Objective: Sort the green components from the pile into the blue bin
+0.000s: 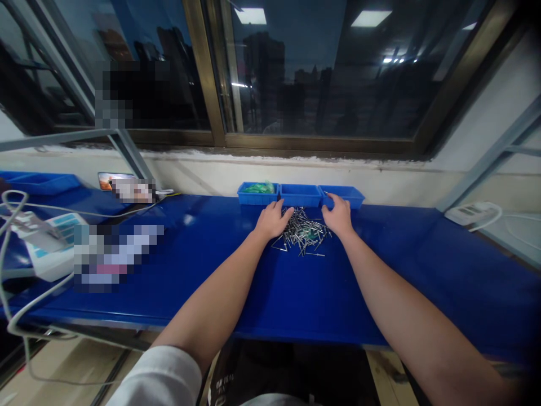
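A loose pile of thin metal pins (303, 228) lies on the blue table (308, 293). My left hand (273, 219) rests at the pile's left edge, thumb and fingers apart, with nothing visible in it. To the pile's right, my right hand (337, 213) is at the front of the right blue bin (349, 194), its index finger reaching to the rim; whether it pinches anything is too small to tell. The middle blue bin (300, 194) stands between the hands, behind the pile. Green plastic (260, 188) fills part of the left blue bin (257, 198).
A phone (110, 180) leans near the wall at the left, by a metal frame post. Further left are a white device (54, 248), looping cables and another blue tray (42, 181). A white power strip (473, 213) sits at the far right.
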The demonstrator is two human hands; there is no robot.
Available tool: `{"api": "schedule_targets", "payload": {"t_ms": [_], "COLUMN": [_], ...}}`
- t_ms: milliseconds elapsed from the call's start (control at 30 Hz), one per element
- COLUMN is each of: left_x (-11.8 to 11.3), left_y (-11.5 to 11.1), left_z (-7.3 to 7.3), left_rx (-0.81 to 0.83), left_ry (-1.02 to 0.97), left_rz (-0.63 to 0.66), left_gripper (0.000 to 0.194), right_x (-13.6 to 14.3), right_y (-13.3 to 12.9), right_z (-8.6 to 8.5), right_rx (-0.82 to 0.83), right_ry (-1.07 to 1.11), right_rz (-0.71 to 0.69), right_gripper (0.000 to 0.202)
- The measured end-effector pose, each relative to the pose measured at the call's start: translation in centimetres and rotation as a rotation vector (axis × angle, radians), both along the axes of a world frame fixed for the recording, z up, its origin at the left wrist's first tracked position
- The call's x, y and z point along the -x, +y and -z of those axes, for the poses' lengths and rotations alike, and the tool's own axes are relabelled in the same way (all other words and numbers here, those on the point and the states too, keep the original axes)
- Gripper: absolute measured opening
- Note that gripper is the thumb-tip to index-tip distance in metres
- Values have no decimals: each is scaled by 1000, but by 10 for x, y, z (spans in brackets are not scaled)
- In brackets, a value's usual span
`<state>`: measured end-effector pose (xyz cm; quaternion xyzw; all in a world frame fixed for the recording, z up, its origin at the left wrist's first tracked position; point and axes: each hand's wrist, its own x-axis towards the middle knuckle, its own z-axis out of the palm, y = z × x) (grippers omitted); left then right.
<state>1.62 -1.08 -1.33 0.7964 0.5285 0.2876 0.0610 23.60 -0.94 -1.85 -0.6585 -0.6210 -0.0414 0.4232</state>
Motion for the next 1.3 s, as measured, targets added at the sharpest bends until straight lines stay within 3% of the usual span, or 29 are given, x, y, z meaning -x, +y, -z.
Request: {"api": "schedule_targets", "payload": {"t_ms": [167, 433, 667, 833, 933, 1067, 1300], "left_x": [0, -1, -1, -1, -1, -1, -1], "left_y": [1, -1, -1, -1, -1, -1, 0], "left_z": [2, 3, 4, 3, 4, 4, 5], "left_rx": [54, 83, 89, 89, 79, 85, 85], "left_ry": [49, 100, 95, 90, 87, 90, 92], "left_rz": [-20, -10, -2, 9, 14, 5, 12], "left_gripper": [70, 72, 71, 70, 68, 68, 68], "right_x": [0, -2, -4, -4, -5, -1, 13], "right_y": [-2, 0, 0, -5, -8, -11, -15], "right_z": [-2, 0, 2, -6, -13, -18, -16], "right_rx": [120, 280, 229, 90, 249, 559, 586], "right_ry": [-51, -88, -38, 13, 50, -48, -182], "right_rz": [102, 58, -25, 138, 243, 198, 65], "right_gripper": [61, 72, 74, 57, 55, 56, 32]}}
